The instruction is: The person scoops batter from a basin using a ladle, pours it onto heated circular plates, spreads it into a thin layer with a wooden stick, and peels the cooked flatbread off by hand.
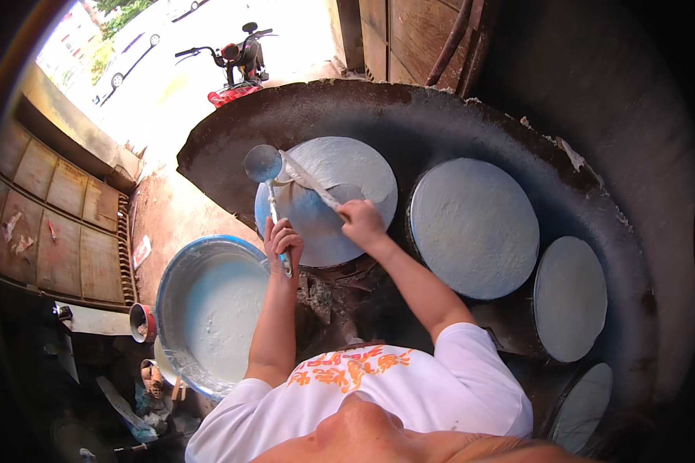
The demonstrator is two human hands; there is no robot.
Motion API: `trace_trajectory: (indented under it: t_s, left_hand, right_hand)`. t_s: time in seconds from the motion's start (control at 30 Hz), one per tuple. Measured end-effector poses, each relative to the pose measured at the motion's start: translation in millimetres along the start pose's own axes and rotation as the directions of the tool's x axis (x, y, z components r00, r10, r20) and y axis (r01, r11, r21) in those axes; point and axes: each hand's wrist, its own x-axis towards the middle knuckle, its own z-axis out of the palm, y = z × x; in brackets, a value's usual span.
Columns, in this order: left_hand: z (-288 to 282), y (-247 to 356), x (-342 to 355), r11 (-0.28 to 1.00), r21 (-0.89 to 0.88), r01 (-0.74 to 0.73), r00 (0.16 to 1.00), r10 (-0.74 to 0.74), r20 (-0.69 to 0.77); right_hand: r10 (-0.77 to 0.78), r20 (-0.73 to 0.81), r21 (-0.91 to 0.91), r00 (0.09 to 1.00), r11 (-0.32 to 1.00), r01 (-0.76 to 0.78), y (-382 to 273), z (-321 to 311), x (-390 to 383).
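Observation:
My left hand [284, 241] is closed round the handle of a ladle [262, 163], whose round bowl is held up over the left edge of the nearest griddle [309, 231]. In my right hand [363, 222] is a long, thin, flat batter spreader [309, 179]. The spreader slants across the griddle, its far end close to the ladle bowl. Pale batter [351, 160] covers the far and right part of this griddle; the near-left part shows bare grey metal. Left of my left forearm stands a big blue-rimmed tub [170, 270] of white batter.
Right of the first griddle, more round griddles curve toward me: a pale-covered one [475, 228], another [570, 299] and a partly seen one [583, 409]. A dark curved metal shield [409, 100] rises behind them. A red can [141, 322] sits beside the tub. A two-wheeler [239, 65] stands outside.

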Motion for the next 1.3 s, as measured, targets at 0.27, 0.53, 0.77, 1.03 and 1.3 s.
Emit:
trace_trajectory:
  t_s: [0.27,0.53,0.77,1.03,1.3]
  left_hand:
    - [-12,-3,-7,1.000,0.013,0.026,0.999,-0.026,0.031]
    - [4,-9,-30,0.984,0.177,-0.001,0.993,0.021,-0.112]
    - [-12,-7,-56,0.923,0.377,0.075,0.958,0.038,-0.284]
    - [8,-48,-133,0.094,0.895,0.436,0.757,0.500,-0.421]
    - [17,-68,-152,-0.019,0.839,0.543,0.712,0.539,-0.449]
  right_hand:
    - [0.020,-0.065,-0.205,0.998,0.978,-0.033,55,7,27]
    - [-0.150,0.139,-0.069,0.979,0.985,0.160,9,-14,7]
    - [0.110,0.007,-0.091,0.994,0.990,-0.109,109,-32,79]
    - [-0.299,0.396,0.219,0.868,0.949,0.227,68,-36,39]
    - [-0.341,0.398,0.210,0.852,0.938,0.277,55,-20,70]
